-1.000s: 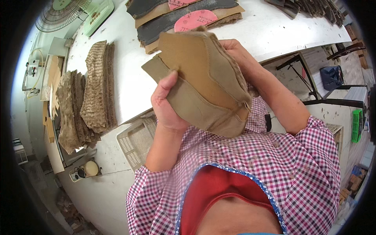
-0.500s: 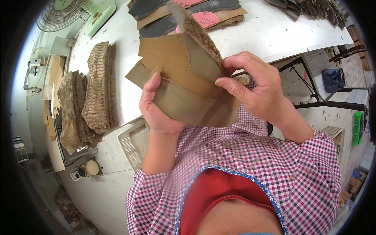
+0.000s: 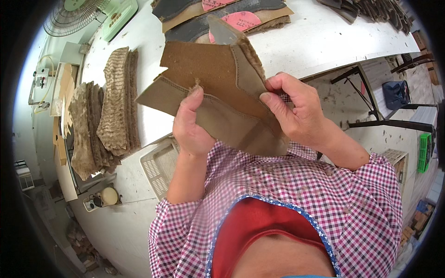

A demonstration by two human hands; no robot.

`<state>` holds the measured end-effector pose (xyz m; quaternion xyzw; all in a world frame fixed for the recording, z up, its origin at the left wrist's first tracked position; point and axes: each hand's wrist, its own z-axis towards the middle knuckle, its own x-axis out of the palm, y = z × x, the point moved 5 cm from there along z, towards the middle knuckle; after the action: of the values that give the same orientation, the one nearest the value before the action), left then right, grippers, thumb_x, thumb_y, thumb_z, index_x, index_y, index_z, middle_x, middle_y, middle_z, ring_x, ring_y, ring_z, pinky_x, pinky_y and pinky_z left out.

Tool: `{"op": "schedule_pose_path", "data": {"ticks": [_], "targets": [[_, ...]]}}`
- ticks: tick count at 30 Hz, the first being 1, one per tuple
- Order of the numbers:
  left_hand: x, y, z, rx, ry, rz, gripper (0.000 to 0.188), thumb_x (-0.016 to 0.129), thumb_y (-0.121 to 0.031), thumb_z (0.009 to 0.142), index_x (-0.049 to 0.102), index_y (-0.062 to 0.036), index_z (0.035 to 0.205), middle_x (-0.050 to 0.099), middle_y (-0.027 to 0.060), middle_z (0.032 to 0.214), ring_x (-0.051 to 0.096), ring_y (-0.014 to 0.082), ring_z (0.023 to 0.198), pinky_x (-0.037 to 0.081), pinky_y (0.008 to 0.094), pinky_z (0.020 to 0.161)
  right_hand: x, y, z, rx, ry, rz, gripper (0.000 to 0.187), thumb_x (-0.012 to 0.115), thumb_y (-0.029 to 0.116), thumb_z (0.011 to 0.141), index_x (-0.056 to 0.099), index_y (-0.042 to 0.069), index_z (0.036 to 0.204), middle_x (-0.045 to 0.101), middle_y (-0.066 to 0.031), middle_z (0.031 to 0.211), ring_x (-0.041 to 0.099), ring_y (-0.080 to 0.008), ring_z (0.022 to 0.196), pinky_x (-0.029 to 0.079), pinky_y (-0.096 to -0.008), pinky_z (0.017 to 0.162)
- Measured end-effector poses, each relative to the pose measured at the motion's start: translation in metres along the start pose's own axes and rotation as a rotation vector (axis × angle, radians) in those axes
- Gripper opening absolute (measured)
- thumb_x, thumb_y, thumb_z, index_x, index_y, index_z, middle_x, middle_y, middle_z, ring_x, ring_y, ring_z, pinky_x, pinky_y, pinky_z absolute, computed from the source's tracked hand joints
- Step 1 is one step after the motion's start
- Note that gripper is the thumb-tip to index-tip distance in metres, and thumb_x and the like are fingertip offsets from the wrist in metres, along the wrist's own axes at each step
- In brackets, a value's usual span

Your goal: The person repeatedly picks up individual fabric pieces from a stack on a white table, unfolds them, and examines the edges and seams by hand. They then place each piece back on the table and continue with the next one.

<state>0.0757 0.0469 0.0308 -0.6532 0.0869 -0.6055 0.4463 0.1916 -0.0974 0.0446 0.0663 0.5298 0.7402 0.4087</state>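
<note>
Held up in front of my chest is a stitched boot upper [image 3: 204, 67], with a brown middle panel, taupe leather panels along two sides and a fuzzy edge at its upper right. My left hand [image 3: 192, 125] grips its lower left part, thumb on the face and fingers hidden behind. At the right edge, my right hand [image 3: 301, 106] pinches the piece between thumb and bent forefinger. A small tuft of fluff shows at my left thumb tip.
Fuzzy brown pieces lie in two stacks, one nearer [image 3: 85, 129] and one taller [image 3: 118, 102], on the white table [image 3: 306, 46]. Behind the upper are dark layered pieces with pink labels [image 3: 241, 21]. A fan [image 3: 74, 18] stands far left; a perforated crate [image 3: 157, 169] sits below.
The boot upper has turned and tilted in my hands, its left corner swinging out to the left. My left hand has shifted slightly right; both hands still hold the piece.
</note>
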Motion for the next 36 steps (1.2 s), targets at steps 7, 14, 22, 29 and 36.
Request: {"op": "schedule_pose_path", "data": {"ticks": [7, 14, 22, 29, 36], "targets": [[0.002, 0.006, -0.006, -0.022, -0.062, 0.150, 0.042, 0.039, -0.021, 0.097, 0.046, 0.0060, 0.128, 0.054, 0.0175, 0.129, 0.055, 0.0275, 0.116, 0.044, 0.0388, 0.100, -0.005, 0.016, 0.016, -0.207, -0.043, -0.183, 0.014, 0.069, 0.003, 0.083, 0.057, 0.000, 0.090, 0.058, -0.0101, 0.072, 0.061, -0.0224, 0.064, 0.049, -0.0312, 0.056], [0.002, 0.014, -0.006, -0.088, -0.009, -0.003, 0.043, 0.041, -0.020, 0.095, 0.046, 0.0053, 0.130, 0.055, 0.0175, 0.128, 0.054, 0.0290, 0.118, 0.041, 0.0412, 0.102, -0.004, 0.009, 0.010, -0.139, -0.064, -0.046, 0.010, 0.068, 0.002, 0.083, 0.059, -0.001, 0.087, 0.058, -0.0095, 0.071, 0.057, -0.0198, 0.057, 0.045, -0.0297, 0.050], [0.005, 0.020, -0.010, -0.102, -0.043, 0.134, 0.046, 0.041, -0.022, 0.095, 0.046, 0.0062, 0.131, 0.054, 0.0175, 0.130, 0.054, 0.0270, 0.118, 0.042, 0.0381, 0.102, -0.009, 0.017, 0.013, -0.177, -0.032, -0.055, 0.011, 0.069, 0.003, 0.083, 0.060, -0.001, 0.088, 0.059, -0.0093, 0.072, 0.058, -0.0174, 0.058, 0.046, -0.0272, 0.051], [0.002, 0.025, -0.013, -0.124, -0.088, 0.177, 0.046, 0.042, -0.023, 0.095, 0.048, 0.0065, 0.129, 0.056, 0.0171, 0.128, 0.055, 0.0266, 0.117, 0.042, 0.0374, 0.102, -0.009, 0.016, 0.017, -0.151, -0.059, 0.008, 0.010, 0.069, 0.003, 0.083, 0.059, -0.001, 0.085, 0.058, -0.0078, 0.071, 0.056, -0.0145, 0.058, 0.046, -0.0274, 0.051], [0.003, 0.029, -0.014, -0.198, -0.096, 0.161, 0.044, 0.042, -0.022, 0.094, 0.050, 0.0062, 0.128, 0.058, 0.0160, 0.125, 0.056, 0.0246, 0.113, 0.044, 0.0358, 0.099, -0.012, 0.018, 0.018, -0.130, -0.042, 0.007, 0.013, 0.069, 0.005, 0.084, 0.058, 0.000, 0.081, 0.055, -0.0066, 0.066, 0.051, -0.0142, 0.055, 0.043, -0.0262, 0.049]]}}
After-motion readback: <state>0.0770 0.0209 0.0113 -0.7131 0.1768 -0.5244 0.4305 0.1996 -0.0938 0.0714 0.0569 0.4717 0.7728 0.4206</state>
